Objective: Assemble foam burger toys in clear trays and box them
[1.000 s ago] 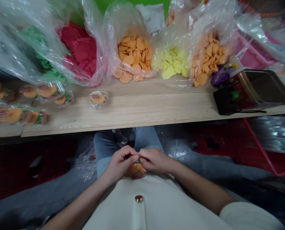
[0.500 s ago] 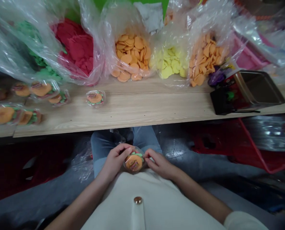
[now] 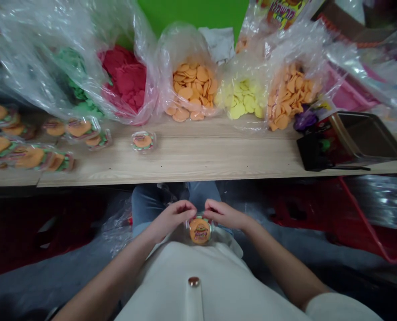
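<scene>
A clear plastic box (image 3: 200, 231) with a burger-shaped orange, green and red filling and a printed label rests against my shirt, above my lap. My left hand (image 3: 176, 215) pinches its upper left edge between thumb and fingers. At the upper right edge, my right hand (image 3: 224, 215) grips in the same way, fingertips close to those of the left. The fingertips partly hide the far rim of the box, and I cannot tell if its lid is fully closed.
Along the wooden table (image 3: 185, 158) stand plastic bags of red pieces (image 3: 126, 82), orange discs (image 3: 193, 89) and yellow discs (image 3: 245, 98). Several packed burger boxes (image 3: 27, 156) lie at the left, one box (image 3: 143, 141) nearer the middle. A metal-rimmed container (image 3: 368, 133) sits right, above a red crate (image 3: 362, 218).
The box has turned and shifted slightly right. My left hand has moved from its upper left side to the far edge, and my right hand from its side to the upper right corner. The view has shifted too.
</scene>
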Demonstrator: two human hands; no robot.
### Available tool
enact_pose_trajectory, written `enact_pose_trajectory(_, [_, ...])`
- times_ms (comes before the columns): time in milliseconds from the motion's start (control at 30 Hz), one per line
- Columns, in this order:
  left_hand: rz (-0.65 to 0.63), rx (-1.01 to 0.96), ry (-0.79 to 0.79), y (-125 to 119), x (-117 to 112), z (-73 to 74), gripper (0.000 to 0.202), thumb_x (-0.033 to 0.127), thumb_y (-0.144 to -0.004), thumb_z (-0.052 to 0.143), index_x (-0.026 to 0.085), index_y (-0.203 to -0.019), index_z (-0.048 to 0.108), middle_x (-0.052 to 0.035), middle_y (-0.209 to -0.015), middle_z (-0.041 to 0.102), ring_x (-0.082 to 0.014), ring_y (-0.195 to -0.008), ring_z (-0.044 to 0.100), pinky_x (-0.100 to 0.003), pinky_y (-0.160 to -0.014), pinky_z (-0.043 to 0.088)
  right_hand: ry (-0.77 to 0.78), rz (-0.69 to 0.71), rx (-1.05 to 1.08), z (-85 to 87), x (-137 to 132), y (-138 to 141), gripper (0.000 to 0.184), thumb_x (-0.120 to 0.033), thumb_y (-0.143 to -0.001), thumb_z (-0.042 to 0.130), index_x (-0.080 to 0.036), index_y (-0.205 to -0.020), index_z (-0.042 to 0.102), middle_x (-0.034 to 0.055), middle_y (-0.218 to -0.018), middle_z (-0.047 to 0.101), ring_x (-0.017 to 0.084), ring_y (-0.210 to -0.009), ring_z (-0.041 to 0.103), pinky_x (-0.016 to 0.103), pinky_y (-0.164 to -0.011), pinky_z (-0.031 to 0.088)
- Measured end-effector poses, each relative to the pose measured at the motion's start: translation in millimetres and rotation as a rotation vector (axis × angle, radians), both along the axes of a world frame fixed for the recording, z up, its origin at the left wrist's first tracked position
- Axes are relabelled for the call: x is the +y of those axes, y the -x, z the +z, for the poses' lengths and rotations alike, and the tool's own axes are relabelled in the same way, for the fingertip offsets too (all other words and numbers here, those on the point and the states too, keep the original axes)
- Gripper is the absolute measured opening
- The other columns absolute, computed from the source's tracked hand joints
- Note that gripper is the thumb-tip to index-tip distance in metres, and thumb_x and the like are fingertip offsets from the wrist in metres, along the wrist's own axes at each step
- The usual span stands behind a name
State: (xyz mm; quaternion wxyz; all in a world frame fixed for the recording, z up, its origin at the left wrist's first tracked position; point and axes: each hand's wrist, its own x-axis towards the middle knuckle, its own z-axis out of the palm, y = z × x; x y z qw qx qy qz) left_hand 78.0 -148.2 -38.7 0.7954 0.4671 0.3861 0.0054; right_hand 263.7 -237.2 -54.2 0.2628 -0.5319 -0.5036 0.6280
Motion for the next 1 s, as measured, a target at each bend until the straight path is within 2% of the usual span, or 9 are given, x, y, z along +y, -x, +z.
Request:
enact_pose_trajectory(100, [0.073,0.013,0.078,12,-13,-0.4,0.026,0.034,-0.071,0.065,0.015,-0.088,0.059,-0.0016,-0.079,0.06,-0.0094,-0.065,0.05,-0.021,-0.06,0.039,0.028,0.062,-0.028,7.0,-8,-5,0.024,-0.041,-0.089,0.037,-0.019,-0.077,0.038,-0.0042,-0.066,0.048,0.008,-0.057,0.046,0.019,-0.051,0.034])
enact_pose_trajectory(167, [0.107,0.011,0.102,12,-17,1.3,0.025,0.033,-0.071,0.066,0.015,-0.087,0.059,-0.0018,-0.079,0.061,-0.0103,-0.067,0.052,-0.022,-0.064,0.039,-0.047,0.175,-0.133,17.1,-5,-9,0.023,-0.036,-0.089,0.037,-0.019,-0.075,0.04,-0.0043,-0.064,0.046,0.008,-0.057,0.043,0.019,-0.051,0.031])
enact_pose_trajectory(267, [0.096,-0.021,0.048,7,-20,5.1,0.021,0.031,-0.07,0.066,0.014,-0.082,0.061,-0.0015,-0.077,0.061,-0.0111,-0.07,0.052,-0.023,-0.067,0.04,-0.199,0.349,-0.317,31.7,5,-11,0.02,-0.029,-0.086,0.041,-0.018,-0.068,0.041,-0.0056,-0.059,0.04,0.007,-0.053,0.034,0.02,-0.049,0.024])
enact_pose_trajectory(367, [0.061,-0.057,-0.032,0,-21,8.4,0.019,0.032,-0.07,0.065,0.014,-0.077,0.062,-0.0016,-0.075,0.061,-0.0116,-0.07,0.052,-0.023,-0.066,0.04,-0.246,0.425,-0.321,36.3,8,-10,0.017,-0.022,-0.082,0.043,-0.018,-0.065,0.04,-0.0067,-0.056,0.035,0.006,-0.05,0.029,0.021,-0.048,0.021])
enact_pose_trajectory(467, [0.021,-0.052,-0.109,-11,-13,10.9,0.02,0.033,-0.071,0.064,0.014,-0.075,0.063,-0.0025,-0.074,0.061,-0.0126,-0.069,0.053,-0.024,-0.065,0.041,-0.25,0.322,-0.221,30.0,3,-10,0.019,-0.022,-0.083,0.041,-0.018,-0.064,0.038,-0.0062,-0.059,0.036,0.007,-0.052,0.032,0.02,-0.05,0.024])
enact_pose_trajectory(600, [0.022,-0.039,-0.072,-20,18,13.6,0.029,0.037,-0.07,0.065,0.014,-0.088,0.063,-0.0035,-0.078,0.062,-0.0124,-0.067,0.054,-0.024,-0.062,0.041,-0.186,-0.03,-0.165,11.8,-4,-4,0.027,-0.032,-0.087,0.035,-0.019,-0.063,0.035,-0.0051,-0.059,0.034,0.008,-0.055,0.032,0.02,-0.051,0.026])
enact_pose_trajectory(733, [-0.023,-0.016,0.038,1,31,9.3,0.033,0.037,-0.069,0.066,0.015,-0.094,0.061,-0.0028,-0.08,0.062,-0.0107,-0.065,0.053,-0.022,-0.059,0.039,-0.128,-0.283,-0.116,-12.3,-17,19,0.031,-0.041,-0.09,0.03,-0.019,-0.068,0.035,-0.0042,-0.061,0.036,0.01,-0.057,0.034,0.022,-0.052,0.028])
enact_pose_trajectory(867, [0.059,0.058,0.125,21,17,0.3,0.029,0.036,-0.068,0.067,0.014,-0.087,0.062,-0.0017,-0.075,0.062,-0.0093,-0.061,0.051,-0.022,-0.059,0.038,-0.128,-0.264,-0.163,-21.3,-27,28,0.03,-0.04,-0.091,0.028,-0.019,-0.072,0.038,-0.0035,-0.065,0.039,0.01,-0.061,0.037,0.022,-0.056,0.03])
enact_pose_trajectory(1000, [-0.032,0.048,0.017,15,10,1.3,0.025,0.033,-0.069,0.067,0.013,-0.083,0.066,-0.0021,-0.072,0.062,-0.0098,-0.063,0.05,-0.022,-0.06,0.037,-0.177,-0.1,-0.253,-5.1,-19,11,0.022,-0.038,-0.089,0.036,-0.019,-0.079,0.041,-0.0043,-0.066,0.043,0.01,-0.059,0.037,0.022,-0.055,0.028])
